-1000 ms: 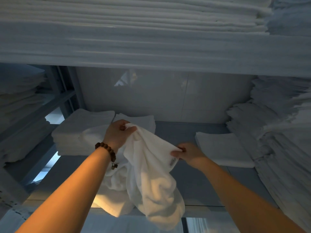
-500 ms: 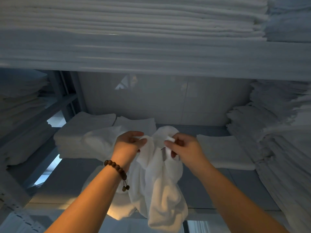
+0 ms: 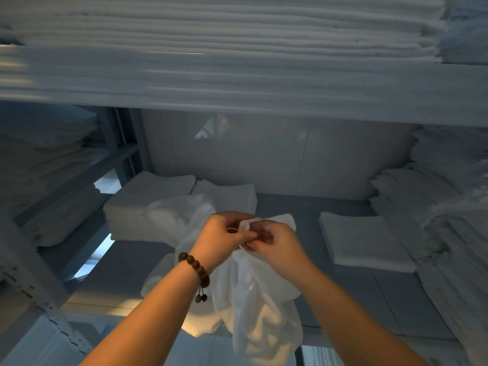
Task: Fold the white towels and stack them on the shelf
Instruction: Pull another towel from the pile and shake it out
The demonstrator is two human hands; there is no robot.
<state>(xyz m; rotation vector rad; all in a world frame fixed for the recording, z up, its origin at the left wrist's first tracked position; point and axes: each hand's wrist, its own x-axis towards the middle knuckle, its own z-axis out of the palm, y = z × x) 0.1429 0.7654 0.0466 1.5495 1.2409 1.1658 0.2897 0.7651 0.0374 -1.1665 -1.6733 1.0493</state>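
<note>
Left hand (image 3: pixel 219 240): pinching my towel's top edge.
Right hand (image 3: pixel 274 243): pinching the same edge, fingertips meeting.
Towel (image 3: pixel 253 307): unfolded, dangling over the shelf's (image 3: pixel 330 215) front edge.
Done: folded stacks (image 3: pixel 142 204) at back-left.
Left: fold, stack this one.

Both hands meet over the shelf (image 3: pixel 343 299): the left hand (image 3: pixel 220 240) and right hand (image 3: pixel 277 244) pinch one bunched corner of a white towel (image 3: pixel 261 313), which hangs crumpled below. Folded stacks (image 3: pixel 148 204) sit behind, a lone folded towel (image 3: pixel 364 240) to the right.
</note>
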